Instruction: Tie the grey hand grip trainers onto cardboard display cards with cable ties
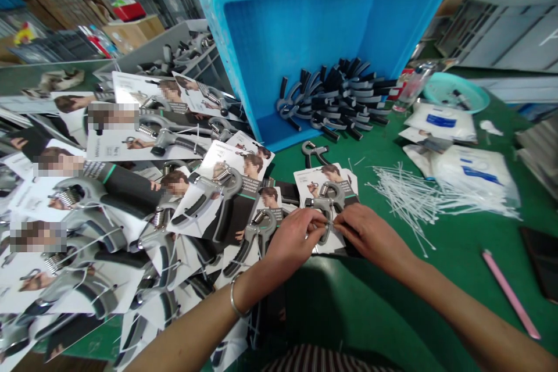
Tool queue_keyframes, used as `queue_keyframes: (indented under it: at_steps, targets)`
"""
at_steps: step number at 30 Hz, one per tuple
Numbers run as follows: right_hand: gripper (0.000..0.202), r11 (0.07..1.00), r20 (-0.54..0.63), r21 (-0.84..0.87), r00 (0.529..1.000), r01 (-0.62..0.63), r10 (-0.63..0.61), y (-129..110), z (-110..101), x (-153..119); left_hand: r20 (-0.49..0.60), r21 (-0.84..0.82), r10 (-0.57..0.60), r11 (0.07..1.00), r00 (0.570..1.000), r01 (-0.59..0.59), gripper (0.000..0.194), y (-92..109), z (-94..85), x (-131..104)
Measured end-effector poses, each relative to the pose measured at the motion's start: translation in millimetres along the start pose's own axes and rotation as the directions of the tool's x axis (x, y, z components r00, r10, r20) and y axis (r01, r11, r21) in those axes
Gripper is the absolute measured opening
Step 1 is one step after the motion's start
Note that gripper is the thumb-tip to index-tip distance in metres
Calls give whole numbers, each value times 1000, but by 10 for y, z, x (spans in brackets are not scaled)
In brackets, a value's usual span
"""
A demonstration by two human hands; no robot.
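In front of me lies a grey-and-black hand grip strengthener (328,197) with a metal spring, on a printed cardboard card (305,177). My left hand (299,235) is closed at its left handle, with thumb and forefinger pinched together. From the other side my right hand (364,229) pinches too, its fingertips meeting the left ones over the handles. Between the fingertips a bit of white cable tie shows, mostly covered by the fingers. To the right is a loose heap of white cable ties (403,195).
Carded hand grips (209,192) pile up on the left. A tipped blue crate (300,17) holds loose grips (335,96), and a single grip (314,154) lies before it. Bags of ties (471,177), a turquoise dish (479,99), a pink stick (510,293) and a dark phone-like object (540,261) are right.
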State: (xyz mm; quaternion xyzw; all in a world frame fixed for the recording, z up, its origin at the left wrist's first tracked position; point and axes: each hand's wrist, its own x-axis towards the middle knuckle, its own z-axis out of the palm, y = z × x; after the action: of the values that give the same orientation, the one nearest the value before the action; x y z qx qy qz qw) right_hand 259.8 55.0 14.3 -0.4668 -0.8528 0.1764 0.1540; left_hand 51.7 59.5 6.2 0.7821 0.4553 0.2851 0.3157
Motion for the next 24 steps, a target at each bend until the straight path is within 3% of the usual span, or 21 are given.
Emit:
queue_keyframes:
  at_steps: [5, 9, 12, 14, 17, 19, 21, 24]
  targets:
    - [18, 998, 24, -63, 1000, 11, -9, -24, -2, -13, -12, -26, -38, 999, 999, 38, 11, 15, 44, 18]
    - [14, 999, -14, 31, 1000, -13, 14, 0, 2, -16, -9, -146, -21, 989, 1000, 19, 15, -45, 70, 34]
    - [10, 988, -54, 141, 996, -66, 74, 27, -8, -38, -52, -293, -91, 953, 994, 72, 14, -68, -4, 34]
    - [9, 973, -153, 195, 976, -122, 153, 22, -42, -77, -144, -405, -179, 908, 973, 107, 10, -9, -138, 26]
    - [15, 969, -383, 215, 902, -120, 197, -71, -142, -154, -279, -581, -292, 810, 915, 81, 11, 188, -379, 6]
    - [15, 967, -432, 249, 887, -55, 162, -190, -215, -189, -230, -658, -326, 746, 917, 100, 14, 330, -466, -9]
    - [15, 933, -318, 360, 937, -24, 147, -322, -263, -197, -90, -710, -324, 684, 942, 167, 16, 426, -453, -24]
    - [17, 784, -7, 599, 979, -160, 206, -454, -253, -182, 60, -756, -344, 598, 937, 268, 18, 460, -328, -42]
